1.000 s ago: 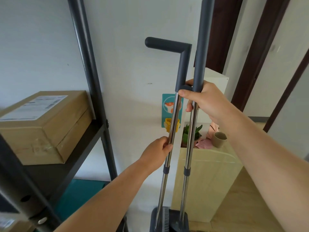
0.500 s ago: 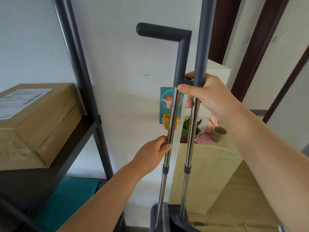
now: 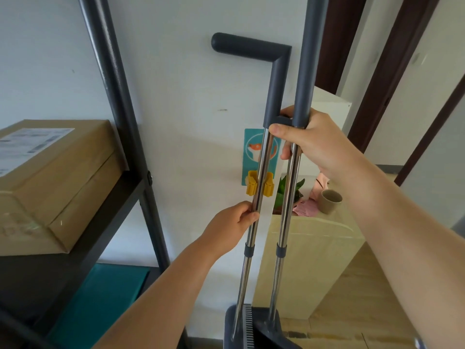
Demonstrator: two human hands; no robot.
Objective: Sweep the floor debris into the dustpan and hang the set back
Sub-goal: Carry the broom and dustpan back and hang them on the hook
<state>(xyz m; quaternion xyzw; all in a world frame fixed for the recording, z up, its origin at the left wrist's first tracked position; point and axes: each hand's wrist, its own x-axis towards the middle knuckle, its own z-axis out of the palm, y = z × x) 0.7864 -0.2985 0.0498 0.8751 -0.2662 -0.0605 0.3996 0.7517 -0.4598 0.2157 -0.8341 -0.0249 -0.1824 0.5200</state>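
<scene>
Dustpan set [image 3: 251, 328], two poles [image 3: 281, 222]: left hand [image 3: 231, 227] pinches one below yellow clip [image 3: 251, 186]; right hand [image 3: 309, 142] clamps both.

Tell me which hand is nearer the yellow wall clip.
Left. The left hand grips the chrome pole just below the yellow clip; the right hand grips both poles higher up, above the clip.
</scene>
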